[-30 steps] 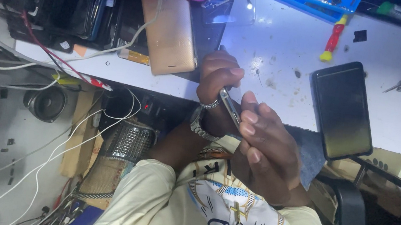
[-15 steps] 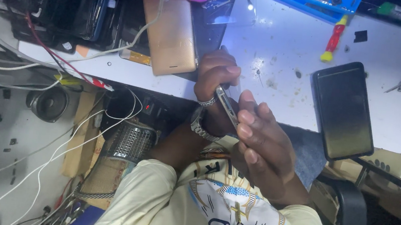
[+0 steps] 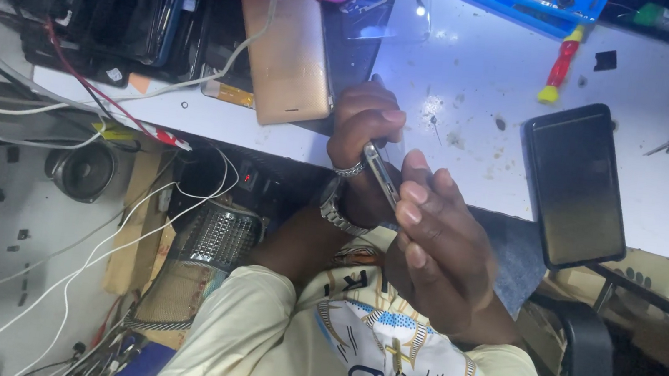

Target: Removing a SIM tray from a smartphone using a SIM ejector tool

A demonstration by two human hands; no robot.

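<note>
At desk edge, phone (image 3: 382, 174) edge-on btwn both hands' fingers (image 3: 412, 193)

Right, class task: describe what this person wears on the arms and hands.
Pale yellow sleeves cover both upper arms. The left hand has a silver ring on one finger and a metal wristwatch on the wrist. The right hand shows no jewellery.

Left hand (image 3: 366, 129): fingers curled, wrist bent, at the far side. Right hand (image 3: 436, 250): fingers extended, pressed together, near side, touching the left.
</note>
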